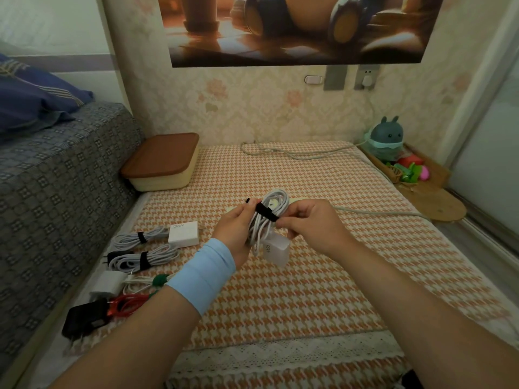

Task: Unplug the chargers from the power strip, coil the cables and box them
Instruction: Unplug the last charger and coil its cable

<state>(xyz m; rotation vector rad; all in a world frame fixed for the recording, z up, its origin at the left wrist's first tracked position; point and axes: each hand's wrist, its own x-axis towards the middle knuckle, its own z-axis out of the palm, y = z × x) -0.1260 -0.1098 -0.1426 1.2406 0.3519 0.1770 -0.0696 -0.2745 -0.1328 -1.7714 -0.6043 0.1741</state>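
Nearest to me, both forearms are reaching in over the checked cloth [309, 290], the left one wearing a pale blue wristband [205, 273]. Above the middle of the cloth, the left hand [238, 224] is grasping a coiled white cable [280, 203], its fingertips also nipping the free end of a black strap [265, 211] that is crossing the coil. The right hand [311, 223] is pinching that strap on the other side. The cable's white charger [276, 249] is hanging below the coil, clear of the cloth.

I am judging the coil to be light and springy: the loops will want to fan out if the grip loosens, so I am planning to take it across the whole bundle, right at the strap. The charger is the heavy end and is likely to swing, so it is worth cupping when setting it down. The strap looks soft and thin, needing a fingertip pinch.

Four tied bundles [146, 258] are lying in a row at the left edge. The box [163, 161] is sitting at the far left corner with its brown lid on, well apart from the hands.
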